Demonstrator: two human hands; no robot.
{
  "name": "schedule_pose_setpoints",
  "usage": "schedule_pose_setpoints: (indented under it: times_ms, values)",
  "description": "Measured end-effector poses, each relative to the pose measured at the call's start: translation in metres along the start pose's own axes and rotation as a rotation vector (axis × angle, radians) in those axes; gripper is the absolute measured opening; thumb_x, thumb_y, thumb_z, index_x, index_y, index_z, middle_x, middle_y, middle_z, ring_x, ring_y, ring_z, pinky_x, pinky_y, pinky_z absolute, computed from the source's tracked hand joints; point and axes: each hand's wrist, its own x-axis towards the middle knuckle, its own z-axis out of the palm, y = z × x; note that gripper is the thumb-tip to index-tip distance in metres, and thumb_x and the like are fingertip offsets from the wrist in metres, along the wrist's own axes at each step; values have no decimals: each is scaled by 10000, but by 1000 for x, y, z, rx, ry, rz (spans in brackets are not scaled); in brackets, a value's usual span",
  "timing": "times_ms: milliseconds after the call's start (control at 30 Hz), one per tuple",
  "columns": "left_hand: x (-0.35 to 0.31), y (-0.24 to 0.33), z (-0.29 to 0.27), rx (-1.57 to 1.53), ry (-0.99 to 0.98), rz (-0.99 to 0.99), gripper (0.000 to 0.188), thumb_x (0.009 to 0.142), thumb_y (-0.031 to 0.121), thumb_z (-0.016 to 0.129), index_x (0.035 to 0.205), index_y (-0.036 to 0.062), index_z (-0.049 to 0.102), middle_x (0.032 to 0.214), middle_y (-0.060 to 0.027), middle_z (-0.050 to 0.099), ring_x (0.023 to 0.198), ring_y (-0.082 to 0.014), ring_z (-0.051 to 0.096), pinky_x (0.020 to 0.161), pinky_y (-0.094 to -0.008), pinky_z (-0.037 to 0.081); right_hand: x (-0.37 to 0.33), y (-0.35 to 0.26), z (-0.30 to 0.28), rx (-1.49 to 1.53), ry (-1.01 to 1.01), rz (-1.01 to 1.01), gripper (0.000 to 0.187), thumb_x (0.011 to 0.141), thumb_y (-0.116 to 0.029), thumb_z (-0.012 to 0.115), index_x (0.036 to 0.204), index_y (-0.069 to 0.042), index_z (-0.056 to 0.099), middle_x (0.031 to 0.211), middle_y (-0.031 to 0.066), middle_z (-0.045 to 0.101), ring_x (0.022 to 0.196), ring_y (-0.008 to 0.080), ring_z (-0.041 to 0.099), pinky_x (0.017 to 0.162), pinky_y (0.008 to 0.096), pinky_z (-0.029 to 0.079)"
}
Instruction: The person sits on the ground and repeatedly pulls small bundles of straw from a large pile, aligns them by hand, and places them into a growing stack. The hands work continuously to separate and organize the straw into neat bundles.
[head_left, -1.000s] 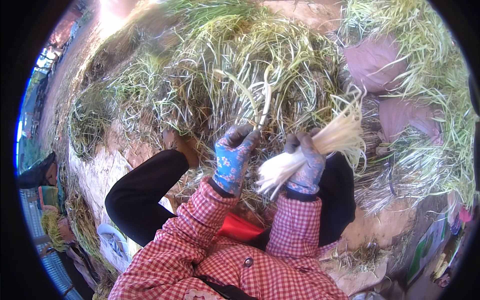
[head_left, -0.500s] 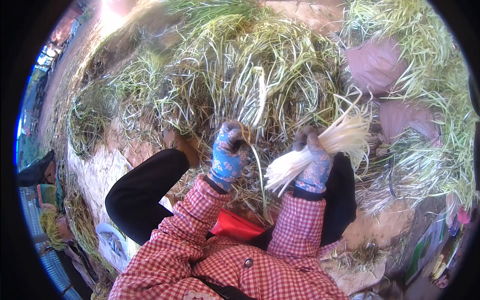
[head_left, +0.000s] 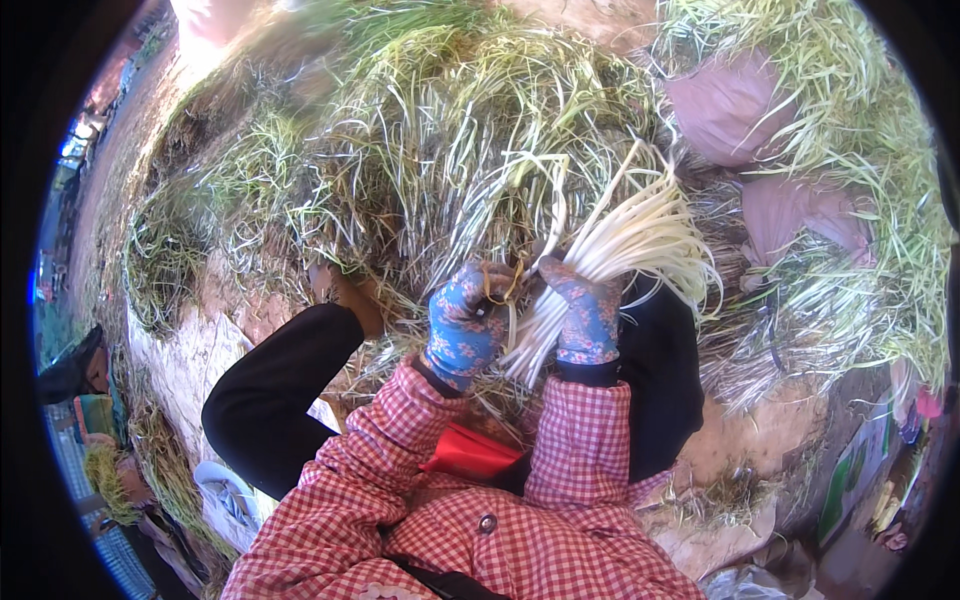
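My right hand [head_left: 585, 312], in a blue floral glove, is closed around a bundle of long white and pale-yellow stalks [head_left: 640, 245]. Their thin ends fan out up and to the right, and the thicker white ends stick out below the fist. Close beside it on the left, my left hand [head_left: 465, 318], gloved alike, is pinched shut on a limp brownish leaf strip [head_left: 516, 283]. A single pale stalk [head_left: 558, 195], bent over at its top, rises between the two hands; which fingers grip it I cannot tell.
A large heap of green and dry yellowish stalks [head_left: 480, 120] spreads ahead of me. Pinkish-brown cloth [head_left: 730, 105] lies at the right, among more loose greens [head_left: 850, 130]. My bent knees in black trousers flank my arms, with a red thing [head_left: 472, 452] between them.
My right hand has moved left with the bundle, up against my left hand. The single stalk that stood above my left hand now stands between both hands.
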Motion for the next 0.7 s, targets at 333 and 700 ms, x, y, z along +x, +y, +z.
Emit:
schedule_pose_setpoints:
  times_ms: [333, 700]
  values:
    - [-26, 13, -59, -584, 290, -499, 115, 793, 30, 694, 857, 14, 599, 842, -122, 660, 680, -185, 658, 572, -252, 543, 5, -23, -4, 522, 113, -96, 497, 712, 84, 691, 1167, 0, 508, 1101, 156, 615, 751, 159, 631, 518, 253, 524]
    - [-2, 11, 3, -352, 108, -274, 175, 810, -85, 608, 970, -14, 615, 950, -81, 648, 876, -149, 622, 780, -275, 517, 1, -2, 1, -20, 20, 70, 298, 728, 42, 694, 1013, 45, 609, 958, 154, 661, 832, 207, 658, 691, 279, 547]
